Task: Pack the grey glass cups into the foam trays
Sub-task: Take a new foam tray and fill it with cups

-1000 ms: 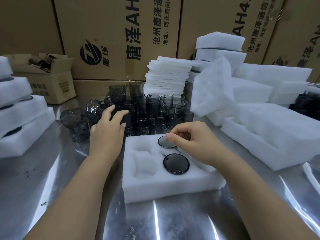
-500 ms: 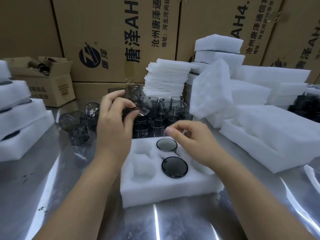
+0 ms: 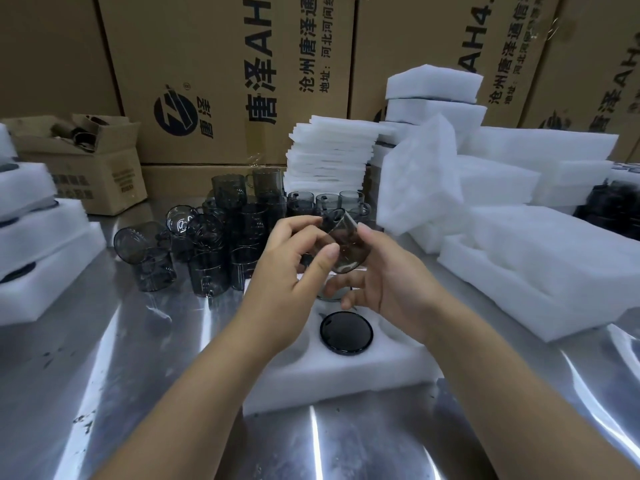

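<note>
Now, printed cartons (image 3: 225,81): a wall of them behind everything.
Steel table (image 3: 86,393): shiny, carrying all the rest.
Right foam stacks (image 3: 554,265): piled high at my right.
Left foam stacks (image 3: 41,265): layered trays, with dark rims showing between the layers.
Foam sheets (image 3: 329,157): a neat pile behind the glassware.
Small open box (image 3: 86,161): far left, beside the cartons.
Foam tray (image 3: 346,379): right before me; my hands hide its far pockets.
Loose cups (image 3: 221,237): crowded behind the tray, some stacked, a few on their sides.
Left hand (image 3: 287,271): thumb and fingers pinch the held cup's left side.
Right hand (image 3: 388,271): upper fingers curled on its right side, lower fingers loose beneath.
Grey glass cup (image 3: 346,247): tilted, in the air above the tray, between both hands.
Dark round disc (image 3: 345,332): seated in a near pocket, just below my right hand.
</note>
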